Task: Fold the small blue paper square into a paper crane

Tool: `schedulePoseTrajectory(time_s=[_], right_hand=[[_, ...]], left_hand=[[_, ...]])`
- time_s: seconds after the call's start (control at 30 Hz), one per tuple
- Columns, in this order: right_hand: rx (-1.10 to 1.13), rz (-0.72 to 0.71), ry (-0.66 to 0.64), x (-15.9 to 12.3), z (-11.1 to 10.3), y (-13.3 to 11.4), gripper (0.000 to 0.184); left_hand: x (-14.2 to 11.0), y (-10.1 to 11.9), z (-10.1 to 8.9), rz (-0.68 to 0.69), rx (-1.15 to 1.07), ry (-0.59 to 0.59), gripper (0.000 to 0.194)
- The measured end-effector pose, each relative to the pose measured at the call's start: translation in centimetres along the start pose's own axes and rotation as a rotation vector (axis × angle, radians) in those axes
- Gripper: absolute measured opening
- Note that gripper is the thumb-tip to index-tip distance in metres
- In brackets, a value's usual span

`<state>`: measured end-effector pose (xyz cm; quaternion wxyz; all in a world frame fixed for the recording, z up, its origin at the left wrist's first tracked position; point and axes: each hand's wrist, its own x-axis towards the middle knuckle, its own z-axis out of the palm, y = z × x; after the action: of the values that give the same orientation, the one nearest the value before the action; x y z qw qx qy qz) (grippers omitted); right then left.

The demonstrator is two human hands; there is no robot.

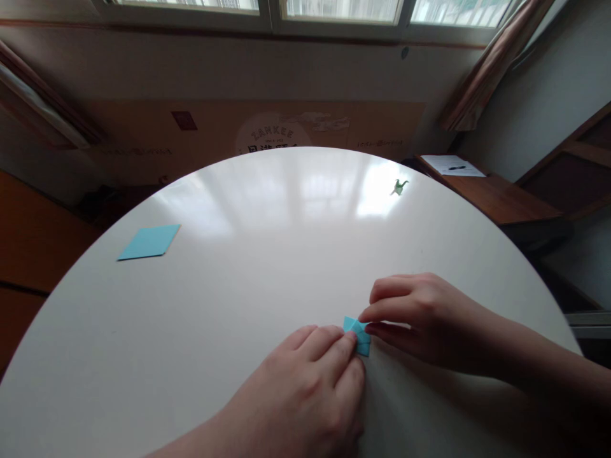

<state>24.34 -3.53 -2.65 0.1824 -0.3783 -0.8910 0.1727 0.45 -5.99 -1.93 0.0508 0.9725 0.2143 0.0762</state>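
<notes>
A small folded piece of light blue paper (359, 334) lies on the round white table (267, 267), near its front. My left hand (310, 388) comes in from below, its fingers curled and their tips pressed onto the paper's left side. My right hand (415, 318) reaches in from the right and pinches the paper's right edge between thumb and fingers. Much of the paper is hidden under both hands.
A flat square sheet of light blue paper (149, 242) lies at the table's left. A tiny green folded paper figure (399, 186) stands at the far right of the table. Beyond, a brown side desk (496, 194) carries a white sheet with a pen (453, 166).
</notes>
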Motion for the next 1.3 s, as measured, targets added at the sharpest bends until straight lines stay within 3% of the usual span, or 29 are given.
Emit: schedulePoseTrajectory(time_s=[0.37, 0.77, 1.03, 1.3], right_hand=[[-0.005, 0.098, -0.095, -0.3, 0.3, -1.3, 0.014], [-0.180, 0.010, 0.017, -0.1, 0.5, -0.7, 0.017], [-0.081, 0.098, -0.014, -0.3, 0.5, -0.5, 0.018], [-0.041, 0.106, -0.010, -0.4, 0.4, -0.6, 0.016]], left_hand=[[-0.1, -0.2, 0.6, -0.007, 0.020, 0.017, 0.023], [-0.5, -0.4, 0.7, -0.028, -0.052, 0.006, 0.029], [-0.2, -0.1, -0.6, -0.085, -0.126, -0.077, 0.029], [0.4, -2.4, 0.0, -0.088, -0.202, 0.089, 0.023]])
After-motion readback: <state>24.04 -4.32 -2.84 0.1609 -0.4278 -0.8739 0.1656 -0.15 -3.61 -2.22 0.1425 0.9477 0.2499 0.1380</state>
